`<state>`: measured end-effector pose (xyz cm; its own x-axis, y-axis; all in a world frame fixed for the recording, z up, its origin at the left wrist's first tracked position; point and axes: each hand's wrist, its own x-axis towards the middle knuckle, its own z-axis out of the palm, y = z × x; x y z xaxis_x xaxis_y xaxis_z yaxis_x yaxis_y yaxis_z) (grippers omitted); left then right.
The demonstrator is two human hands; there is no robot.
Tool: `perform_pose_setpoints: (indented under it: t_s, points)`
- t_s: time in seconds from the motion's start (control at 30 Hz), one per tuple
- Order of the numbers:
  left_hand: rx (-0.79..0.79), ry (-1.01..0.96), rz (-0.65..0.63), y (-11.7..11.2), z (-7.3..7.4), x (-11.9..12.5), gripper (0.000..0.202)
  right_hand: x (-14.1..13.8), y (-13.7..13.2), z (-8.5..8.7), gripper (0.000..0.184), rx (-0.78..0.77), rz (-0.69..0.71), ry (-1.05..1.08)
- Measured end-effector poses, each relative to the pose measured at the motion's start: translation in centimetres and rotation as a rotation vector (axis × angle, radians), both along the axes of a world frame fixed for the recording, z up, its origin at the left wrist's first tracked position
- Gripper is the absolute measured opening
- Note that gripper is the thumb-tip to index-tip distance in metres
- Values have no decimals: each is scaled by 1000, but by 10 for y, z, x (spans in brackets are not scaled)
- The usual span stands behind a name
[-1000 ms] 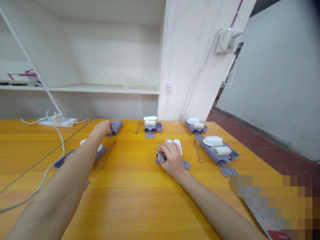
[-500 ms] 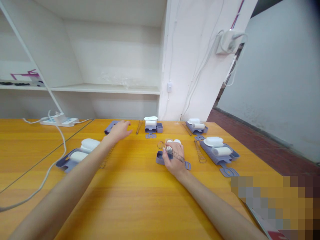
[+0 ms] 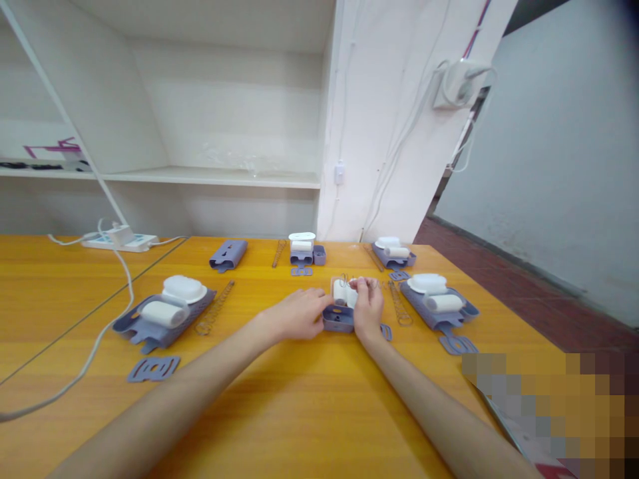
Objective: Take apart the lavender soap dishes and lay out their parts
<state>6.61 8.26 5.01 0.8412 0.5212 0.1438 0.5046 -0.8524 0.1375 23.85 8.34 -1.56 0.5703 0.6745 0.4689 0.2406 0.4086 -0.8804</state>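
My left hand (image 3: 305, 313) is at the left end of a small purple open-topped box (image 3: 338, 322), its bent fingers closed about that end. Pinched in my right hand (image 3: 368, 309) is a thin coiled wire spring (image 3: 344, 282), which sticks out on both sides of the fingers just behind the box. White rolls (image 3: 340, 293) stand right behind the box, partly covered by my right hand. A flat purple cut-out piece (image 3: 386, 332) shows beside my right wrist.
Purple holders with white parts lie at left (image 3: 164, 315), right (image 3: 439, 301) and back. A purple sleeve (image 3: 228, 255) lies at back left. Other wire springs (image 3: 215, 309) rest on the wooden table (image 3: 299, 412). A white cable and power strip (image 3: 120, 241) occupy the left side.
My left hand has come from the purple sleeve at back left to the small box. The box has shifted slightly right. My right hand has turned upright, raising the spring behind the box.
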Motion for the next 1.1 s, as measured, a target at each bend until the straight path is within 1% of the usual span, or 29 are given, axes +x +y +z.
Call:
perform_pose_setpoints:
  t_s: [0.17, 0.3, 0.4, 0.5, 0.6, 0.73, 0.83, 1.0, 1.1]
  points:
    - [-15, 41, -15, -5, -5, 3, 30, -2, -2, 0, 29, -3, 23, -34]
    - [-30, -16, -8, -6, -12, 7, 42, -2, -3, 0, 29, -9, 20, -65]
    - [-30, -45, 2, -6, -15, 10, 40, -2, -2, 0, 29, -8, 18, -73]
    - [-27, -71, 15, -6, -15, 12, 37, -1, -1, -1, 29, -9, 21, -53]
    - [-46, -139, 22, -4, -11, 13, 36, -1, -1, -2, 28, -3, 22, -25]
    - [-88, -252, 61, 5, -7, 13, 28, 1, -1, 1, 26, 45, -17, 24]
    - [-119, -307, 90, 16, -8, 13, 25, 4, -1, 5, 27, 65, -46, 53]
    - [-171, -348, 114, 34, -14, 12, 22, 9, 0, 10, 28, 30, -125, 37]
    - [-200, -347, 115, 43, -16, 14, 22, 10, 2, 10, 28, 3, -138, 47]
